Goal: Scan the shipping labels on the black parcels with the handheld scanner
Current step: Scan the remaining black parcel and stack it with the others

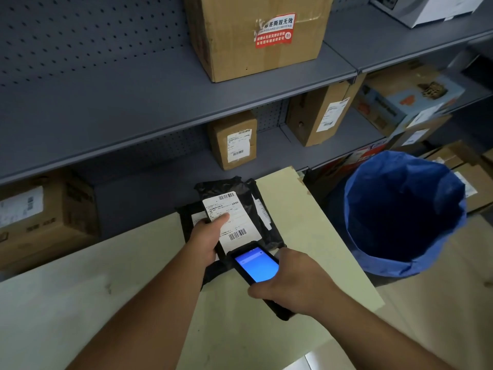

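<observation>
My left hand (206, 237) grips a black parcel (242, 194) by its left edge, thumb pressed on its white shipping label (234, 220), which faces up with two barcodes showing. More black parcels (266, 209) lie under and beside it on the pale table (80, 303). The black handheld scanner (257, 268) is in my right hand (296, 284); its screen glows blue and its front end sits just below the label's lower barcode.
A blue bin with a blue liner (405, 212) stands right of the table. Grey metal shelves (133, 102) rise behind, holding cardboard boxes (256, 36) with labels. More boxes sit low at the left (45, 217) and far right.
</observation>
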`<move>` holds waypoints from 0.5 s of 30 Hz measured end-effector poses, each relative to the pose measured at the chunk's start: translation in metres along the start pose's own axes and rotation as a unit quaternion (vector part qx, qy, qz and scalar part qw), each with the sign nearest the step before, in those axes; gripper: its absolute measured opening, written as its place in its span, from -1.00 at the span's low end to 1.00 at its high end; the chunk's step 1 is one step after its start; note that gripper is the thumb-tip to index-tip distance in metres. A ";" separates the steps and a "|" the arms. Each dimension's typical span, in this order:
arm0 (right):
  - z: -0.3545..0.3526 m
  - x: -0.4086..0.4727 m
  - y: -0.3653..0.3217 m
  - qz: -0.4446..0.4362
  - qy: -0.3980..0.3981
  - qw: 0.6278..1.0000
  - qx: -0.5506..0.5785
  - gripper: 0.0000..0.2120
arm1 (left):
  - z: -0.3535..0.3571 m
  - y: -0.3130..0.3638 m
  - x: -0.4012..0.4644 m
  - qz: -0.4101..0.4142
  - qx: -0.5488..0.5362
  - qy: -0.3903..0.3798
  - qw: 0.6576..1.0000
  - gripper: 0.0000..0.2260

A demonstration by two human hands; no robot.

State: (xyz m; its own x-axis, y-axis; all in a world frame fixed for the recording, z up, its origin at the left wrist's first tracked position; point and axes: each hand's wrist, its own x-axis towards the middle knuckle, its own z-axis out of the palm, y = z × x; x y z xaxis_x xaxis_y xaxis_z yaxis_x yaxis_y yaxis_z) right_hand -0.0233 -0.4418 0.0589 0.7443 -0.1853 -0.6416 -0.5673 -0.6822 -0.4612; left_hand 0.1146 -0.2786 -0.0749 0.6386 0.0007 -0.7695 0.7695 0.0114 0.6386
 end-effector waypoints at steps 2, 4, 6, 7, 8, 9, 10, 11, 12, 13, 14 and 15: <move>0.001 0.001 0.002 0.001 0.000 1.000 0.000 -0.55 | 0.003 0.002 0.000 -0.002 0.005 0.004 1.000 -0.75; 0.002 0.002 0.003 0.002 -0.001 1.000 -0.001 -0.55 | 0.004 0.002 0.001 -0.009 0.009 0.012 1.000 -0.75; 0.003 0.002 0.003 -0.001 -0.003 1.000 -0.005 -0.57 | 0.004 0.001 0.001 -0.012 0.011 0.019 1.000 -0.78; 0.003 0.001 0.003 -0.001 -0.004 1.000 -0.007 -0.57 | 0.003 0.000 0.000 -0.012 0.011 0.020 1.000 -0.79; 0.004 0.001 0.002 -0.001 -0.004 1.000 -0.010 -0.57 | 0.002 0.000 0.000 -0.011 0.010 0.021 1.000 -0.80; 0.005 0.001 0.002 -0.002 -0.004 1.000 -0.013 -0.56 | 0.000 0.000 -0.001 -0.009 0.008 0.021 1.000 -0.80; 0.006 0.001 0.001 -0.002 -0.005 1.000 -0.017 -0.56 | -0.001 0.000 -0.002 -0.007 0.005 0.019 1.000 -0.82; 0.007 0.001 0.001 -0.003 -0.005 1.000 -0.018 -0.56 | -0.003 0.001 -0.004 -0.007 -0.002 0.016 1.000 -0.84; 0.008 0.001 0.000 -0.003 -0.005 1.000 -0.019 -0.56 | -0.006 0.002 -0.006 -0.009 -0.006 0.012 1.000 -0.86; 0.009 0.001 -0.001 -0.004 -0.005 1.000 -0.021 -0.56 | -0.009 0.004 -0.008 -0.012 -0.011 0.010 1.000 -0.87; 0.010 0.001 -0.002 -0.005 -0.004 1.000 -0.022 -0.57 | -0.011 0.005 -0.009 -0.015 -0.013 0.008 1.000 -0.87; 0.011 0.001 -0.004 -0.008 -0.003 1.000 -0.023 -0.57 | -0.014 0.006 -0.012 -0.015 -0.019 0.007 1.000 -0.87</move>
State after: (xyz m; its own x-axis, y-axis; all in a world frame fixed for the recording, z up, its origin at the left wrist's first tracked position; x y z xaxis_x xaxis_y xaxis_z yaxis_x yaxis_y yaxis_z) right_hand -0.0238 -0.4316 0.0537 0.7504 -0.1701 -0.6387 -0.5392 -0.7165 -0.4426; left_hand 0.1118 -0.2648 -0.0623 0.6155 0.0131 -0.7880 0.7867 0.0490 0.6153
